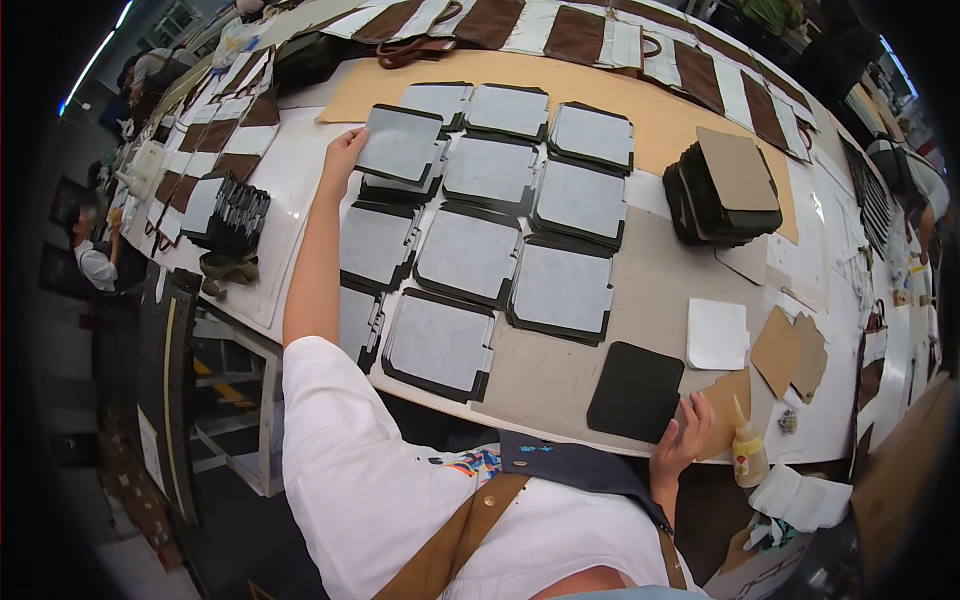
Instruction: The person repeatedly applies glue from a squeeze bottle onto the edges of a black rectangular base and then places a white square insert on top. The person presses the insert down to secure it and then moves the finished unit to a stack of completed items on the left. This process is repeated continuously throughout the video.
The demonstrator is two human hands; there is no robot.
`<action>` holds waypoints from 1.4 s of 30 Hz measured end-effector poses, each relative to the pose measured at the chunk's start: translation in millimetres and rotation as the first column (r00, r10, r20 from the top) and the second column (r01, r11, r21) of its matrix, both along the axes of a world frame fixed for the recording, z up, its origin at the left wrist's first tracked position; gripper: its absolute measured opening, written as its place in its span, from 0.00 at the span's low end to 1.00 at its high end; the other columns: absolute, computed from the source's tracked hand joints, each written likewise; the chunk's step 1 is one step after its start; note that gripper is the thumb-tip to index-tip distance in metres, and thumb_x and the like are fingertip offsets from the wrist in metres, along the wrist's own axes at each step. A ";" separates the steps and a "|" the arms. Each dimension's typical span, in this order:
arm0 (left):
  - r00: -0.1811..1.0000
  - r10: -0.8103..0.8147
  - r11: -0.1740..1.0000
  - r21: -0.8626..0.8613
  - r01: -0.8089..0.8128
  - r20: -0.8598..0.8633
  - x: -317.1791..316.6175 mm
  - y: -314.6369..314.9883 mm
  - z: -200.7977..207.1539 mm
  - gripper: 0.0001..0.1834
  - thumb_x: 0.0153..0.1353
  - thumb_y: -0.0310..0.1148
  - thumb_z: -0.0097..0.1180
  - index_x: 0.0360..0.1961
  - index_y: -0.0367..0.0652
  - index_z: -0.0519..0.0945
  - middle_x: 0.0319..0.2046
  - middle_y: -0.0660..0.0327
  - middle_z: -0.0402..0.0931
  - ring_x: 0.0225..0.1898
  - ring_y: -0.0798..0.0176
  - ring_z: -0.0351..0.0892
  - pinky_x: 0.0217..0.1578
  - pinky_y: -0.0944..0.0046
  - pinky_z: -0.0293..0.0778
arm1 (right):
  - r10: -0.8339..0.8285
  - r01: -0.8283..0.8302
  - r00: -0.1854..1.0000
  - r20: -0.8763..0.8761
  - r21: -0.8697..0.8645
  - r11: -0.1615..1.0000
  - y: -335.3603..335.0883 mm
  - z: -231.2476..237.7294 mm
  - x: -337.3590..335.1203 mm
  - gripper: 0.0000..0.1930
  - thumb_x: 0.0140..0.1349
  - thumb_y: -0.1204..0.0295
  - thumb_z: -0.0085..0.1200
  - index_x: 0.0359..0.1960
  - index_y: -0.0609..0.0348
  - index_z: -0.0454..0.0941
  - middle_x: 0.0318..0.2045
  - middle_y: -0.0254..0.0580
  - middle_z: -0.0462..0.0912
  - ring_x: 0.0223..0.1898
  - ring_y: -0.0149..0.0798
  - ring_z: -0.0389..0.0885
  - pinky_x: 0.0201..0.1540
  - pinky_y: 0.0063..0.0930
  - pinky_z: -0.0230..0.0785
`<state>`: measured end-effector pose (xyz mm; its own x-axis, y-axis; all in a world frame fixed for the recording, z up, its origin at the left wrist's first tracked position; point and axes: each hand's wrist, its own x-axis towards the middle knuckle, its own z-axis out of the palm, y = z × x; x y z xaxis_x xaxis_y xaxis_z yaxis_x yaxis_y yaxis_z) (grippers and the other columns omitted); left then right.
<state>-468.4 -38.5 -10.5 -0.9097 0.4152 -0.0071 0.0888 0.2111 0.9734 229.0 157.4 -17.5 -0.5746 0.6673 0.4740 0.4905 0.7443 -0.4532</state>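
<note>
At the far left of the laid-out stacks, my left hand (pixel 345 158) pinches the left edge of a grey-faced panel (pixel 402 143) with a dark border. That panel overlaps the stack beneath it. Several stacks of similar grey panels (pixel 462 254) with black edges stand in rows on the table. Near the front edge lies a plain black panel (pixel 635 390) with rounded corners. My right hand (pixel 684 438) is at its lower right corner, fingers apart; whether they touch it I cannot tell.
A tall dark stack topped by a brown card (pixel 738 168) stands at right. Nearby are a white pad (pixel 717 334), brown card pieces (pixel 778 350) and a glue bottle (pixel 748 455). Another panel stack (pixel 228 213) sits at left. Brown-and-white bags (pixel 575 37) line the back.
</note>
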 end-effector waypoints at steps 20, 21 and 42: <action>0.613 -0.488 0.873 -0.360 0.330 -0.621 245.3 59.9 83.4 0.07 0.67 0.29 0.59 0.43 0.42 0.87 0.41 0.61 0.86 0.48 0.54 0.81 0.56 0.55 0.68 | -0.360 0.372 0.927 -0.110 0.133 0.919 22.2 38.2 55.5 0.16 0.72 0.67 0.52 0.56 0.63 0.78 0.58 0.49 0.78 0.62 0.52 0.71 0.68 0.46 0.56; 0.515 -0.542 0.840 -0.436 0.322 -0.663 268.5 61.1 83.1 0.06 0.66 0.29 0.61 0.41 0.44 0.87 0.41 0.62 0.85 0.49 0.56 0.80 0.58 0.54 0.66 | -0.483 0.498 0.867 -0.121 0.168 0.851 29.6 40.4 73.1 0.16 0.72 0.67 0.52 0.57 0.62 0.78 0.59 0.48 0.77 0.63 0.50 0.70 0.69 0.45 0.54; 0.063 -0.869 0.443 -0.717 0.539 -0.490 465.1 85.5 13.9 0.35 0.63 0.46 0.64 0.68 0.44 0.71 0.73 0.58 0.62 0.76 0.50 0.54 0.75 0.42 0.46 | -0.518 -0.106 0.471 -0.714 -0.629 0.771 38.0 60.3 128.5 0.32 0.67 0.70 0.64 0.69 0.61 0.63 0.61 0.41 0.74 0.63 0.38 0.73 0.67 0.35 0.67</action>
